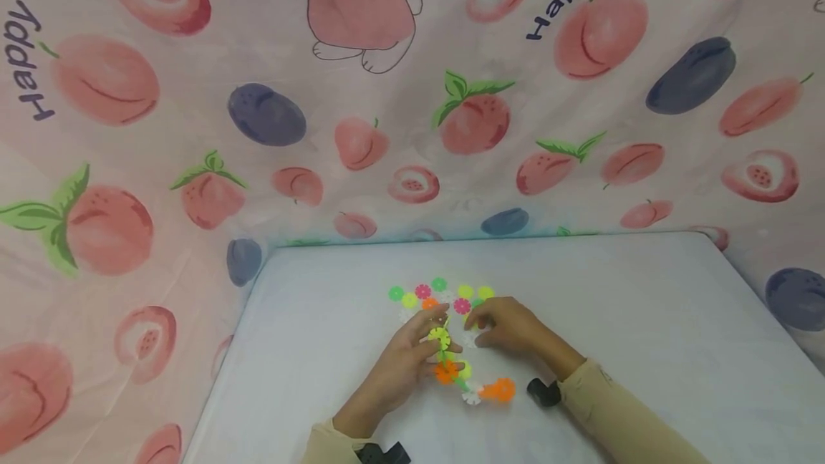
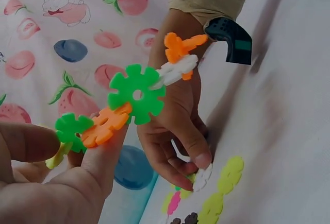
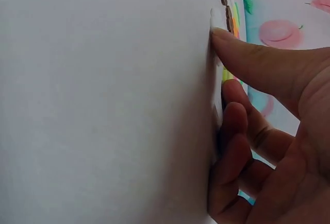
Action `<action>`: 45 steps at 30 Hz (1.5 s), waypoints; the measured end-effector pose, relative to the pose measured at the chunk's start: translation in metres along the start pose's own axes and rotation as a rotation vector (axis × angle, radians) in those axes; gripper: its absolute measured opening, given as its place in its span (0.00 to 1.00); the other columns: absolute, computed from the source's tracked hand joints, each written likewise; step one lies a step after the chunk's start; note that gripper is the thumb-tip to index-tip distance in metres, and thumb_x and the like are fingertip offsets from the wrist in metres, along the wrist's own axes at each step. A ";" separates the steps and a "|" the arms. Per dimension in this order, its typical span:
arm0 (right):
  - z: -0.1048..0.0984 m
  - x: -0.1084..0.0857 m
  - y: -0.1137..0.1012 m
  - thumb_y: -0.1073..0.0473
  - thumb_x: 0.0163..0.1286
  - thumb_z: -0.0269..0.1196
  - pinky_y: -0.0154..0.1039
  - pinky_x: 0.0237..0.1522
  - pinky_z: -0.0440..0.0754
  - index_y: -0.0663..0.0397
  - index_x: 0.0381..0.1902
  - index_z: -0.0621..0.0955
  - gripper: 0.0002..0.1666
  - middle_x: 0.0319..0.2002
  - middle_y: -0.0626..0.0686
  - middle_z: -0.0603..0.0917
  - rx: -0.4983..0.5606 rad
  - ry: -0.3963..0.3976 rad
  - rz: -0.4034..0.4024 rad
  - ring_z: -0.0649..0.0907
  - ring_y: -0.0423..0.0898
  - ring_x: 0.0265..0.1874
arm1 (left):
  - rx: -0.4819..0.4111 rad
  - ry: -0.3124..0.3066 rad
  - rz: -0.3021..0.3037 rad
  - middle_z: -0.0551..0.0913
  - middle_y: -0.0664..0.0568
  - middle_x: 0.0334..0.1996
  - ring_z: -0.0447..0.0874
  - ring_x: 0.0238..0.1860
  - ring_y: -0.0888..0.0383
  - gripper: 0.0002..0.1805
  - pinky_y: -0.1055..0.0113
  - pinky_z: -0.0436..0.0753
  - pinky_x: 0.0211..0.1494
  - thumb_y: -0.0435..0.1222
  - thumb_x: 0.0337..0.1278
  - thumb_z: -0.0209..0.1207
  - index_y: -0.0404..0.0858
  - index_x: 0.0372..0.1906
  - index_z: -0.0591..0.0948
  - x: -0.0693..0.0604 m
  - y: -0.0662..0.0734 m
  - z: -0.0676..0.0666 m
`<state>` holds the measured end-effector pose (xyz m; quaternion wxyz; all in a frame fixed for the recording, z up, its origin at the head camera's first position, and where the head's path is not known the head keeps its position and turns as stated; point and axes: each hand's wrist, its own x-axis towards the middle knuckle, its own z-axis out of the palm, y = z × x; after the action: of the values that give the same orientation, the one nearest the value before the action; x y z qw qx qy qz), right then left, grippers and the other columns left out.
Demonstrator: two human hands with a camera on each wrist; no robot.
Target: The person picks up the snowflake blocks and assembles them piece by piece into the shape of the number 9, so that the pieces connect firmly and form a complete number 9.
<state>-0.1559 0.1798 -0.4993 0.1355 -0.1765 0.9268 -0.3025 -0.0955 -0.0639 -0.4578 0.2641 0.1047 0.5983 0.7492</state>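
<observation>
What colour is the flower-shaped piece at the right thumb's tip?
The flower-shaped piece is white, clearest in the left wrist view.

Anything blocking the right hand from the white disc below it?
Nothing visible. The right hand has its thumb touching the white disc in both wrist views; yellow discs lie beside it, not between.

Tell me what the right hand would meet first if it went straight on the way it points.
First comes the white flower piece, which the right hand already touches; beyond it, perhaps the left hand, though depth there is unclear.
</observation>
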 end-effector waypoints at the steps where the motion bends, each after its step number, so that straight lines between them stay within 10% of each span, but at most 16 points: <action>1: 0.000 0.000 0.000 0.60 0.56 0.77 0.38 0.36 0.77 0.34 0.37 0.88 0.14 0.32 0.40 0.81 -0.006 -0.001 0.003 0.76 0.41 0.32 | -0.016 -0.006 0.003 0.59 0.36 0.75 0.82 0.54 0.53 0.32 0.59 0.88 0.53 0.26 0.70 0.46 0.47 0.76 0.65 0.000 0.001 0.000; 20: -0.003 0.000 0.016 0.60 0.63 0.72 0.37 0.38 0.78 0.37 0.36 0.79 0.12 0.35 0.38 0.81 0.041 -0.055 -0.097 0.78 0.41 0.35 | -0.079 0.059 -0.001 0.69 0.42 0.65 0.82 0.56 0.51 0.27 0.66 0.86 0.48 0.29 0.72 0.49 0.46 0.71 0.64 0.003 0.000 0.001; 34: -0.026 -0.012 -0.005 0.57 0.68 0.68 0.43 0.33 0.83 0.51 0.45 0.84 0.09 0.30 0.53 0.82 0.487 -0.043 -0.042 0.82 0.58 0.31 | 0.034 0.054 -0.068 0.75 0.35 0.58 0.89 0.46 0.54 0.21 0.64 0.87 0.49 0.33 0.69 0.57 0.35 0.63 0.71 -0.002 -0.003 0.002; 45: -0.042 -0.021 -0.037 0.53 0.71 0.67 0.50 0.42 0.83 0.56 0.44 0.82 0.12 0.28 0.54 0.81 0.626 0.003 -0.023 0.81 0.62 0.34 | 0.024 0.067 -0.086 0.87 0.44 0.44 0.90 0.42 0.56 0.12 0.70 0.87 0.40 0.35 0.71 0.57 0.35 0.52 0.70 -0.002 -0.003 0.002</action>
<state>-0.1426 0.1817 -0.4407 0.1786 -0.1363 0.7869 -0.5747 -0.0921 -0.0632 -0.4600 0.2748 0.0568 0.6196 0.7331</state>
